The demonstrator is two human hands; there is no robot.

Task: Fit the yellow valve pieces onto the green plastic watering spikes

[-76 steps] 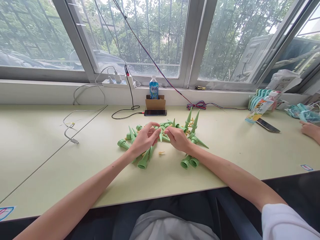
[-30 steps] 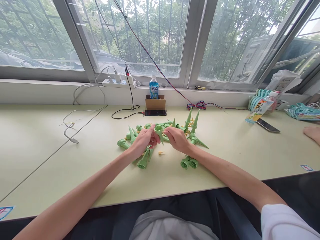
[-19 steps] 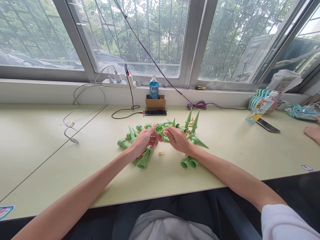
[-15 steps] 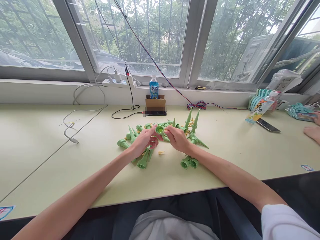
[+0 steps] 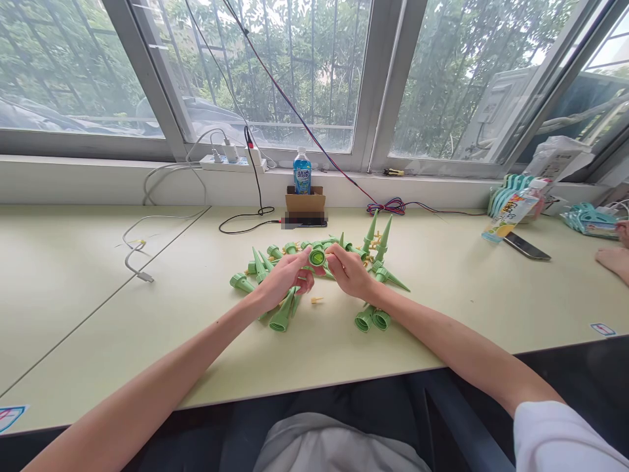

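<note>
My left hand (image 5: 289, 275) is closed around a green plastic watering spike (image 5: 317, 256), its round open end turned toward me. At the right side of that spike, my right hand (image 5: 350, 269) has its thumb and fingers pinched together; what lies between them is hidden. More green watering spikes lie around and behind both hands, including one with its open end toward me (image 5: 279, 321) and a pair near my right forearm (image 5: 372, 320). Two spikes (image 5: 377, 237) stand point up beyond my right hand. A small yellow plastic piece (image 5: 317, 300) rests on the table between my wrists.
At the back of the table stand a blue-labelled bottle (image 5: 303, 172) in a cardboard box (image 5: 305, 200) and a phone. A cable (image 5: 135, 255) lies at left. On the right are a tilted drink bottle (image 5: 514, 213), a dark phone (image 5: 527, 247) and another person's hand (image 5: 613, 259).
The held watering spike has shifted slightly right, and its open end now faces me more squarely. Both hands stay close together around it; the loose pieces have not moved.
</note>
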